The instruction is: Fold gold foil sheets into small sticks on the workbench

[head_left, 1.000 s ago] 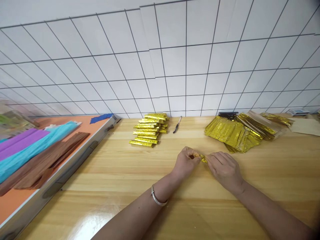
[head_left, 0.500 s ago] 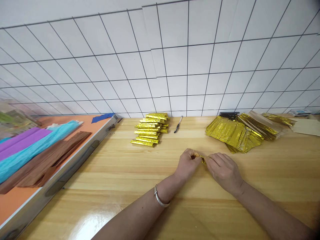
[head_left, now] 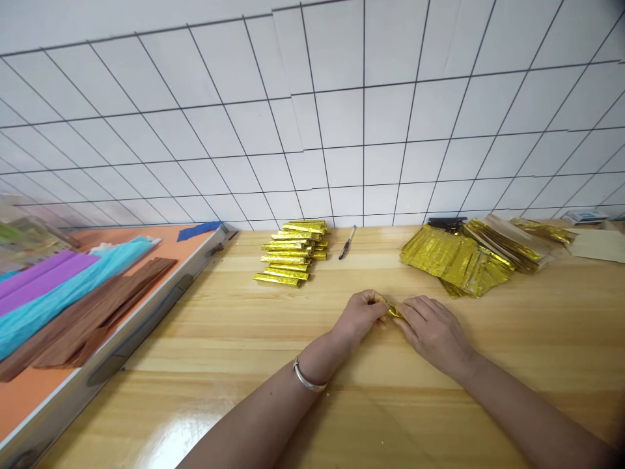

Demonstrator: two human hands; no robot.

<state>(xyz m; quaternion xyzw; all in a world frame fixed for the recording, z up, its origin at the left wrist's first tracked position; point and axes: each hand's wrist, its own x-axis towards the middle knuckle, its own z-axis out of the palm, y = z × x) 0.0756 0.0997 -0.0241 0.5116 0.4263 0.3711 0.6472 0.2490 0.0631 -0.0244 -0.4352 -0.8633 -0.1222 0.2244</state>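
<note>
Several narrow gold strips (head_left: 286, 268) are lying stacked near the wall (head_left: 336, 156), apparently forming the completed portion; overlap is preventing an exact count. Right of the stack, the left hand (head_left: 360, 317) is pinching one end of a small gold piece (head_left: 394, 311) over the tabletop (head_left: 234, 345), while the right hand (head_left: 436, 332) is holding the opposite end, fingers close together. This unit is apparently undergoing shaping and is probably unfinished; the fingers are hiding much of it. Farther right, flat gold sheets (head_left: 442, 255) are lying piled, presumably constituting the remaining stock. Around the work, from the left, an orange panel (head_left: 19, 409) is carrying purple material (head_left: 49, 277), turquoise material (head_left: 81, 281), brown material (head_left: 107, 309) and a blue piece (head_left: 199, 230). A pen (head_left: 346, 247) is lying between stack and sheets, not obstructing either hand. Behind the sheets, a black item (head_left: 446, 224) is showing; pale paper (head_left: 599, 246) is lying at far right.
</note>
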